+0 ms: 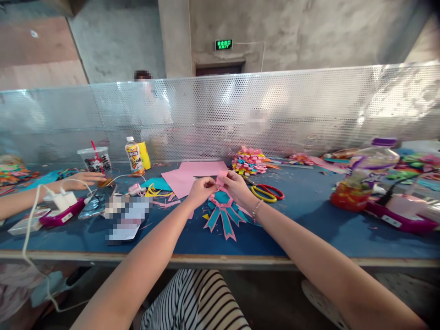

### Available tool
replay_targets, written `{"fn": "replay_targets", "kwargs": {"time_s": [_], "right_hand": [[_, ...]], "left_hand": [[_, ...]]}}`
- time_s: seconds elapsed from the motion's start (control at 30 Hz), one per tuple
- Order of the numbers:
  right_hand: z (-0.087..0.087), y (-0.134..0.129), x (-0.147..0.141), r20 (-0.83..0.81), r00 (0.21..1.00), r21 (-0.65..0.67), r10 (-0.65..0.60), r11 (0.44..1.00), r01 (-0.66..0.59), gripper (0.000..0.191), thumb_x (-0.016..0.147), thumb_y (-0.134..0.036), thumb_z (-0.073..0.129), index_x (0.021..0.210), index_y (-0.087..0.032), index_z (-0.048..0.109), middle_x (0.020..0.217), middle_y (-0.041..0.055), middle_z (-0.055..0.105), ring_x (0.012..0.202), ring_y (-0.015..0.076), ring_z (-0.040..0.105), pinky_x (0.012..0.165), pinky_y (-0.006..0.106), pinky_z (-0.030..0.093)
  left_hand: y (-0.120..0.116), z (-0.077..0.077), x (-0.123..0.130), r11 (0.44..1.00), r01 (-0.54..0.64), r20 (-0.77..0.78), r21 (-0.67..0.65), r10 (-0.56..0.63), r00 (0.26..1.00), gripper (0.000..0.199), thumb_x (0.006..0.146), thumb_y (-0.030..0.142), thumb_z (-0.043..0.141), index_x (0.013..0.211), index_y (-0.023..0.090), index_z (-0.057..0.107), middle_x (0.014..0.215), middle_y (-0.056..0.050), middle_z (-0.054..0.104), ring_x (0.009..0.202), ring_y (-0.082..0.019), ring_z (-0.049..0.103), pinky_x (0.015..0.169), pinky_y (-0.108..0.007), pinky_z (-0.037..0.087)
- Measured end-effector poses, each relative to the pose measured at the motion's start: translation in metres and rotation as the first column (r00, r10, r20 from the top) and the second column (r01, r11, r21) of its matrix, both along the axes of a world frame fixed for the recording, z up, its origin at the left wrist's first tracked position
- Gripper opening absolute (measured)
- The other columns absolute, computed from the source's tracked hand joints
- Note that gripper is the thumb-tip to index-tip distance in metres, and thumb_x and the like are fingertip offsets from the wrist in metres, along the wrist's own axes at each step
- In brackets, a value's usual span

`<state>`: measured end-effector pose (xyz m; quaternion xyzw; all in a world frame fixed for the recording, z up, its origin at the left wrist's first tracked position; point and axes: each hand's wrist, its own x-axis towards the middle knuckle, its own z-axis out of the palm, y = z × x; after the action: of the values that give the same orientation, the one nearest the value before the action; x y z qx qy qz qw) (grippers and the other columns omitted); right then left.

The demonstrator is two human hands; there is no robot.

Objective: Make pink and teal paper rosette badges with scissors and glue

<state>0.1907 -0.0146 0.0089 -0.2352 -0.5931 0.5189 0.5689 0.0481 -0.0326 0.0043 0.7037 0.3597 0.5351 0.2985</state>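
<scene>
Above the middle of the blue table, my right hand (238, 187) pinches a small pink paper strip (222, 177) between thumb and fingers. My left hand (201, 191) is closed with its fingertips at the strip's left edge. Just below both hands lies a paper rosette (225, 219), with blue tails edged in pink and a ring of pink folds around a blue centre. My fingers cover part of its top. To the right of my right hand rest scissors (264, 193) with yellow and red handles. Behind my hands are pink paper sheets (178, 178).
A pile of colourful folded paper (250, 160) stands at the back. A plastic jug (364, 176) and a purple power strip (400, 217) are at right. At left are a phone (129, 220), a cup (94, 160), a drink bottle (133, 156) and another person's hand (84, 179).
</scene>
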Motion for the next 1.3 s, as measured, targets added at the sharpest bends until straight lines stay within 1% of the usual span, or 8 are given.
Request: {"fn": "replay_targets", "kwargs": {"time_s": [0.17,0.3,0.53,0.73,0.87,1.07,1.17,1.3], "right_hand": [[-0.0017,0.0014,-0.0009,-0.056,0.997,-0.008,0.053,0.999,-0.054,0.029,0.062,-0.037,0.072,0.069,-0.017,0.051,0.062,-0.0044,0.049,0.055,0.0083,0.047,0.055,0.024,0.042],[-0.0008,0.0004,-0.0007,-0.074,0.996,-0.023,0.054,0.998,-0.056,0.031,0.060,-0.037,0.073,0.066,-0.017,0.050,0.060,-0.0048,0.049,0.054,0.0079,0.047,0.055,0.023,0.041],[0.0004,-0.0004,-0.0001,-0.116,0.991,-0.057,0.071,0.995,-0.078,0.029,0.057,-0.034,0.076,0.065,-0.018,0.053,0.059,-0.0049,0.051,0.054,0.0081,0.048,0.054,0.023,0.041],[0.0035,-0.0050,0.0013,-0.132,0.986,-0.059,0.101,0.992,-0.109,0.025,0.059,-0.029,0.075,0.064,-0.018,0.053,0.060,-0.0049,0.052,0.057,0.0081,0.049,0.058,0.023,0.042],[0.0040,-0.0057,0.0020,-0.137,0.984,-0.079,0.112,0.989,-0.123,0.025,0.059,-0.029,0.075,0.064,-0.018,0.053,0.061,-0.0049,0.052,0.057,0.0080,0.049,0.058,0.023,0.043],[0.0029,-0.0032,0.0034,-0.146,0.984,-0.102,0.106,0.987,-0.122,0.026,0.059,-0.029,0.075,0.064,-0.018,0.052,0.061,-0.0055,0.050,0.058,0.0071,0.049,0.058,0.021,0.042],[0.0024,-0.0023,0.0036,-0.140,0.984,-0.106,0.111,0.986,-0.126,0.027,0.059,-0.030,0.076,0.064,-0.018,0.053,0.060,-0.0057,0.050,0.056,0.0066,0.047,0.056,0.021,0.041],[0.0036,-0.0033,0.0031,-0.136,0.984,-0.119,0.111,0.985,-0.128,0.028,0.058,-0.031,0.076,0.066,-0.018,0.053,0.062,-0.0055,0.050,0.058,0.0068,0.049,0.058,0.021,0.043]], "left_hand": [[0.0020,-0.0010,-0.0001,0.999,-0.005,-0.057,0.037,0.007,0.998,0.012,0.069,0.026,0.061,0.067,0.015,0.058,0.064,-0.001,0.058,0.060,-0.012,0.054,0.059,-0.023,0.042],[0.0022,-0.0008,-0.0007,0.998,-0.023,-0.090,0.052,0.027,0.996,0.012,0.069,0.026,0.060,0.067,0.015,0.058,0.063,0.000,0.057,0.060,-0.012,0.053,0.059,-0.023,0.042],[-0.0023,0.0023,0.0004,1.000,-0.010,-0.053,0.023,0.011,0.999,0.015,0.068,0.029,0.062,0.068,0.014,0.058,0.064,-0.001,0.058,0.059,-0.012,0.053,0.059,-0.023,0.042],[-0.0036,0.0037,0.0005,0.999,-0.039,-0.067,0.030,0.041,0.997,0.015,0.069,0.029,0.061,0.067,0.014,0.059,0.063,-0.001,0.059,0.060,-0.012,0.053,0.059,-0.023,0.042],[-0.0034,0.0035,-0.0002,0.997,-0.057,-0.075,0.043,0.060,0.995,0.015,0.069,0.028,0.061,0.066,0.014,0.059,0.062,-0.001,0.059,0.059,-0.012,0.053,0.059,-0.023,0.041],[-0.0024,0.0024,-0.0003,0.998,0.005,-0.076,0.059,0.000,0.997,0.016,0.068,0.028,0.063,0.073,0.013,0.064,0.071,-0.003,0.064,0.067,-0.014,0.057,0.065,-0.025,0.044],[-0.0032,0.0026,0.0001,0.998,0.030,-0.092,0.056,-0.025,0.995,0.019,0.069,0.030,0.062,0.076,0.013,0.066,0.072,-0.004,0.066,0.065,-0.014,0.057,0.064,-0.025,0.044],[-0.0044,0.0030,-0.0002,0.998,0.018,-0.092,0.054,-0.013,0.996,0.020,0.070,0.032,0.062,0.075,0.013,0.066,0.069,-0.003,0.065,0.061,-0.013,0.056,0.060,-0.024,0.043]]}}
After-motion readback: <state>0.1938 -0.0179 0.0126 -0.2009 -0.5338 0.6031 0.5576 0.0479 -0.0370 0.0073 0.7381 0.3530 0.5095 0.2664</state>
